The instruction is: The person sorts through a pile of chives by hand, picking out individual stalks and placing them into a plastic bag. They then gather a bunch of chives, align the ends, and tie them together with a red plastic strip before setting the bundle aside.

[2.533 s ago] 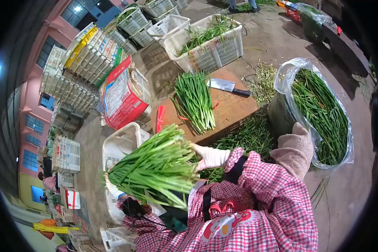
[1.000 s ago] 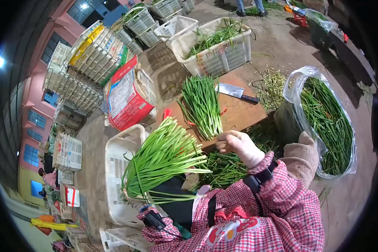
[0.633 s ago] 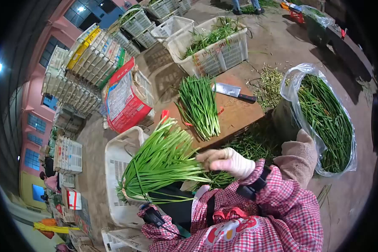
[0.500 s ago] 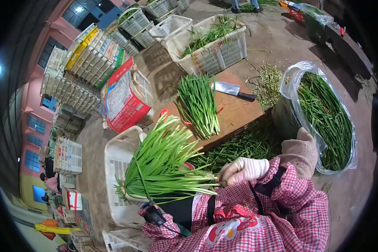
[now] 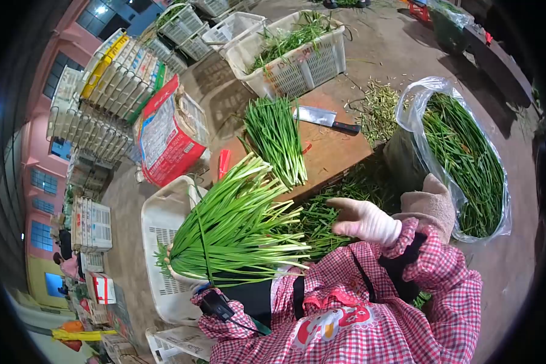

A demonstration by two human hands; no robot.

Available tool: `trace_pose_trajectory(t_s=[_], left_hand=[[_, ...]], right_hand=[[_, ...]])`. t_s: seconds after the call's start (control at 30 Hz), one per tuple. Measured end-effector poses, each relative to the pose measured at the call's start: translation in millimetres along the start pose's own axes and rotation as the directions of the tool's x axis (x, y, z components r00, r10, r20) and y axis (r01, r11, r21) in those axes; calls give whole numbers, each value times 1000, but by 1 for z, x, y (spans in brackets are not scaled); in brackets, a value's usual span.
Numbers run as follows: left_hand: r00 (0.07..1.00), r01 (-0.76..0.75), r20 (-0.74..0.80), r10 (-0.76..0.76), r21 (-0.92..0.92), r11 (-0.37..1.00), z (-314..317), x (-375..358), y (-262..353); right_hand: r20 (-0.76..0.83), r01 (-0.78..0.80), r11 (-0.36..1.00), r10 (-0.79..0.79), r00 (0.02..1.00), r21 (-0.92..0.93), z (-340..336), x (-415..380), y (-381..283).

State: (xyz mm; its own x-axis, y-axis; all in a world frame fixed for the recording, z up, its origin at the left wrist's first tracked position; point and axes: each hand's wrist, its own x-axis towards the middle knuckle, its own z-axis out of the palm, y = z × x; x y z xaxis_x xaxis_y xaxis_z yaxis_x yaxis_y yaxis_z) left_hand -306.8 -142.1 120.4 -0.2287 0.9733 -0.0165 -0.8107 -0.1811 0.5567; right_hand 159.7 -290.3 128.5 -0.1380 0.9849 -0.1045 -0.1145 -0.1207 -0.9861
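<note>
My left hand (image 5: pixel 185 276), mostly hidden by leaves, is wrapped round the leafy end of a loose bunch of green stalks (image 5: pixel 236 227). The pale stalk ends fan out to the right. My right hand (image 5: pixel 363 219), in a pale glove with bare fingertips, is to the right of the stalk ends, with thumb and forefinger apart and nothing between them. A neat bundle of greens (image 5: pixel 276 139) lies on a brown board (image 5: pixel 340 148). Beside it rests a cleaver (image 5: pixel 327 119) with a black handle. A red strip (image 5: pixel 224 162) lies at the board's left edge.
A white basket (image 5: pixel 158 242) stands at my left, a crate (image 5: pixel 309 64) of greens behind the board. To the right is a clear plastic bag (image 5: pixel 406 115) of greens. Loose greens (image 5: pixel 321 221) lie below the board. A red-and-white sack (image 5: pixel 170 136) and stacked crates (image 5: pixel 97 121) stand left.
My right hand has moved up and away from the stalk ends, and its fingers have opened. The bunch in my left hand remains held. The whole view has shifted slightly.
</note>
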Motion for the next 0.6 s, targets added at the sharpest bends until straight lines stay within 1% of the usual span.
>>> trace_pose_trajectory(t_s=[0.03, 0.07, 0.1, 0.13, 0.17, 0.2, 0.23, 0.27, 0.33, 0.37, 0.4, 0.43, 0.47, 0.5, 0.53, 0.6], left_hand=[[1000, 13, 5, -13, -2, 1000, 4, -1, 0], [1000, 27, 8, -27, -3, 1000, 6, -2, 0], [1000, 27, 12, -27, -49, 998, -4, 3, 2], [1000, 28, 16, -27, -94, 995, 2, 3, 1], [998, -54, 15, 53, 131, 990, 6, -1, -1], [991, -133, 29, 131, 351, 927, 18, -9, -3], [997, -25, 71, 12, 187, 982, 22, -11, 2], [998, -27, 66, 15, 188, 982, 26, -13, 3], [986, -169, 87, 146, 410, 896, 51, -21, 3], [991, -132, 66, 116, 366, 921, 58, -23, 5], [991, -132, 60, 118, 367, 921, 61, -24, 7], [989, -146, 50, 138, 365, 920, 63, -23, 9], [987, -161, 42, 156, 363, 918, 63, -21, 12], [990, -143, 39, 139, 392, 909, 53, -15, 20], [989, -144, 35, 142, 395, 907, 54, -17, 21], [989, -149, 41, 144, 367, 918, 63, -16, 20]], right_hand=[[6, -43, 993, 42, 999, 113, 12, 9, -20], [34, -39, 971, 32, 999, 238, 23, 20, -26], [57, -54, 947, 38, 998, 316, 33, 31, -33], [82, -71, 918, 43, 996, 391, 42, 38, -39], [74, -85, 898, 58, 996, 431, 51, 45, -34], [69, -100, 876, 76, 995, 471, 58, 50, -26], [99, -91, 876, 50, 994, 475, 58, 50, -27], [71, -56, 905, 28, 997, 422, 56, 46, -30], [59, -83, 911, 64, 996, 403, 42, 31, -31], [35, -91, 908, 84, 996, 408, 28, 20, -30], [49, -80, 928, 66, 997, 364, 5, 11, -16], [52, -177, 957, 170, 984, 231, -17, -1, -19], [34, -240, 969, 238, 971, 62, -41, -8, -3], [-28, -268, 744, 319, 947, -613, -63, -12, 0], [-74, -101, 64, 335, 939, -993, -71, -20, -3], [-163, -152, -60, 292, 943, -987, -61, -25, -13]])
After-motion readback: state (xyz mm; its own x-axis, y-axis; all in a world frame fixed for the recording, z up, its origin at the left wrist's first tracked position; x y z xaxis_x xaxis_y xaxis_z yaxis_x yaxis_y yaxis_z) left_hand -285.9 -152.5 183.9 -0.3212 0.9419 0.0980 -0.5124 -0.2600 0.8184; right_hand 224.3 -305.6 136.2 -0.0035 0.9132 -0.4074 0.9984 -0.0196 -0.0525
